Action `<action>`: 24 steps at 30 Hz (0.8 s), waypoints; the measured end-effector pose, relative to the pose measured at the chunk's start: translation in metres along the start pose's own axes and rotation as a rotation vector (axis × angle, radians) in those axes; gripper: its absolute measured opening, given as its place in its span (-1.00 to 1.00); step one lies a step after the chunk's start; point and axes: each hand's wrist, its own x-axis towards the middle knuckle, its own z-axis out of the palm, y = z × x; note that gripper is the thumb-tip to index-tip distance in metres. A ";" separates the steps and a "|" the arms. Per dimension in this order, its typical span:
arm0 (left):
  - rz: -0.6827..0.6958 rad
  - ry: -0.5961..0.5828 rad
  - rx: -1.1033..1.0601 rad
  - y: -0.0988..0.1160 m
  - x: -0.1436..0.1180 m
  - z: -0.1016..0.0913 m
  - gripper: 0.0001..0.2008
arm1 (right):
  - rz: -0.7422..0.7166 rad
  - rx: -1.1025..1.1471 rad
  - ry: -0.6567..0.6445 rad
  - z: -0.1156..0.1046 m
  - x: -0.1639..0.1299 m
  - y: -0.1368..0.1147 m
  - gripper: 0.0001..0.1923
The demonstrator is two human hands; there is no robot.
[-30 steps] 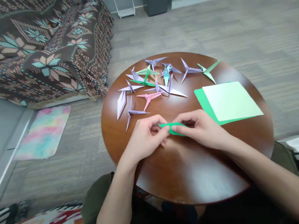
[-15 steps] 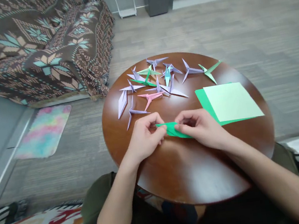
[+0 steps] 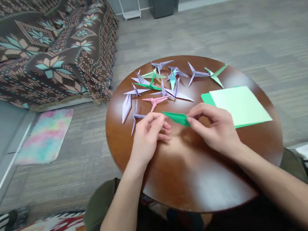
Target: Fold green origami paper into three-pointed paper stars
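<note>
Narrow folded dark-green paper piece (image 3: pixel 176 117) now lifted off the round brown wooden surface (image 3: pixel 197 178), tilted, pinched at its near end by right hand (image 3: pixel 216 129). Left hand (image 3: pixel 148 137) released, loosely curled just left. Pastel folded paper shapes (image 3: pixel 163 83) beyond; pale green sheets (image 3: pixel 238 105) right.

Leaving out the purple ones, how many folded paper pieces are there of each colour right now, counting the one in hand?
Dark green folded paper pieces: 2, one pinched in the right hand
Light green folded paper pieces: 2
Pink folded paper piece: 1
Light blue folded paper piece: 1
Total: 6
</note>
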 end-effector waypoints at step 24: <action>-0.158 -0.101 -0.213 -0.005 -0.002 0.000 -0.66 | -0.463 -0.194 -0.034 0.004 -0.007 0.001 -0.80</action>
